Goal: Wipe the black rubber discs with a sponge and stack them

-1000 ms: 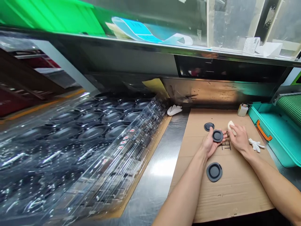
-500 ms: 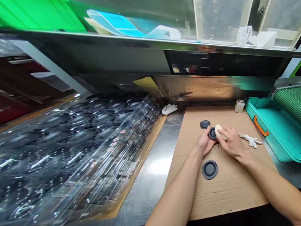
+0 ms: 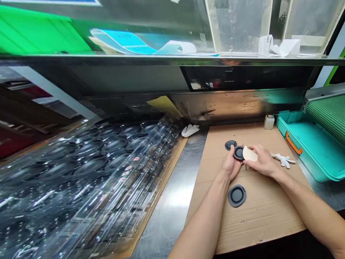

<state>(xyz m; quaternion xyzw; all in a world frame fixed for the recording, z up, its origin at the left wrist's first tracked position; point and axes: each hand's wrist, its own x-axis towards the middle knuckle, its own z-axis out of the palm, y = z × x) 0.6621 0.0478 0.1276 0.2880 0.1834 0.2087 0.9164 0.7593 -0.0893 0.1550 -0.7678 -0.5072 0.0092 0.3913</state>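
My left hand [image 3: 229, 166] grips a round black disc [image 3: 238, 152] above the cardboard sheet [image 3: 258, 212]. My right hand [image 3: 262, 162] is closed on a cream-coloured pad [image 3: 249, 154], which it presses against the right side of that disc. A second black disc [image 3: 230, 145] lies flat on the cardboard just behind my hands. A third, larger-looking black disc [image 3: 236, 195] with a small tab lies on the cardboard beside my left forearm.
A stack of clear plastic trays [image 3: 88, 172] holding several black discs fills the left. A white cloth [image 3: 189, 130] lies at the back, a white glove [image 3: 283, 159] to the right, a small bottle [image 3: 268, 121] by a teal tray [image 3: 309, 144]. A steel shelf [image 3: 172, 60] runs overhead.
My right hand has brought the cream pad leftwards onto the disc held in my left hand. The view has shifted a little to the right.
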